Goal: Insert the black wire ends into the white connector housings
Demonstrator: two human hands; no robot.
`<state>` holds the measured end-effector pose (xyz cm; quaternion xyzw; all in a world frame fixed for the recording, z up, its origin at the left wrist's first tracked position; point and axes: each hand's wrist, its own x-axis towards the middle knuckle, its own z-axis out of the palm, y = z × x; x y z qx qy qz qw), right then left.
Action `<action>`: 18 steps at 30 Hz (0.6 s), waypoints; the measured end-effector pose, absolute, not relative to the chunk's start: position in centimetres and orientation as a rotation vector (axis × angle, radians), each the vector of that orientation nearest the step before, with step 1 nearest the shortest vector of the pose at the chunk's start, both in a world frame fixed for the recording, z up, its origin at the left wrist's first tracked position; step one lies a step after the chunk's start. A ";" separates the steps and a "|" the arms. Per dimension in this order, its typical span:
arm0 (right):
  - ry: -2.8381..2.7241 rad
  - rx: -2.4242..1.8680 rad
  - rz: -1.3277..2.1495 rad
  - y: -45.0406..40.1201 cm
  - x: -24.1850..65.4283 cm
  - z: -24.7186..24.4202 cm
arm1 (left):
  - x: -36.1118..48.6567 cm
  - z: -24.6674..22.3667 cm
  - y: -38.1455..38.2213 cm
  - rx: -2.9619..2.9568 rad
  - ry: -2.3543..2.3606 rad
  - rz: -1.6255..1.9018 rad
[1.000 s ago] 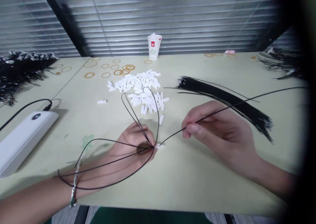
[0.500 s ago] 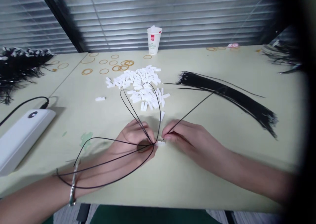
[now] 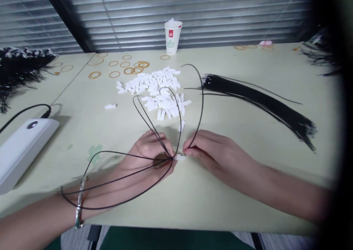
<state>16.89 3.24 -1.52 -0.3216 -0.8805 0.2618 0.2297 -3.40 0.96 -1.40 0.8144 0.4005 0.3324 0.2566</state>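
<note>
Pinched in the fingers of my left hand [image 3: 146,150] is a small white connector housing [image 3: 180,157], its end poking out to the right. Several black wires [image 3: 121,152] fan out from it, looping up and back over my left wrist. My right hand [image 3: 215,150] is closed on the end of a single black wire [image 3: 202,95], which arcs up and over to the left. Its tip is close to the connector's right end; whether it has entered is too small to tell. Just beyond my hands lies a loose white housing [image 3: 181,126].
Behind my hands is a heap of white housings [image 3: 154,82]. A bundle of black wires [image 3: 259,97] lies to the right. Farther back are a paper cup [image 3: 172,40] and rubber bands [image 3: 129,71]. A white power bank [image 3: 33,147] and finished-looking black wire bunches [image 3: 22,71] occupy the left.
The wire in my right hand has swung from leaning right over the bundle to curving upward and left. My hands stay nearly in place, and the view has shifted slightly.
</note>
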 end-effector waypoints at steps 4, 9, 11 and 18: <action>-2.466 -0.881 0.656 3.2 17.0 -1.5 | -3.3 -1.5 1.1 2.222 1.090 0.919; -2.508 -0.803 0.565 3.2 17.2 -1.6 | -3.3 -1.2 1.0 2.221 1.116 0.875; -2.527 -0.790 0.529 3.1 17.2 -1.5 | -3.3 -1.1 0.9 2.219 1.117 0.862; -2.544 -0.770 0.431 2.9 17.0 -1.2 | -3.3 -1.1 0.9 2.219 1.129 0.861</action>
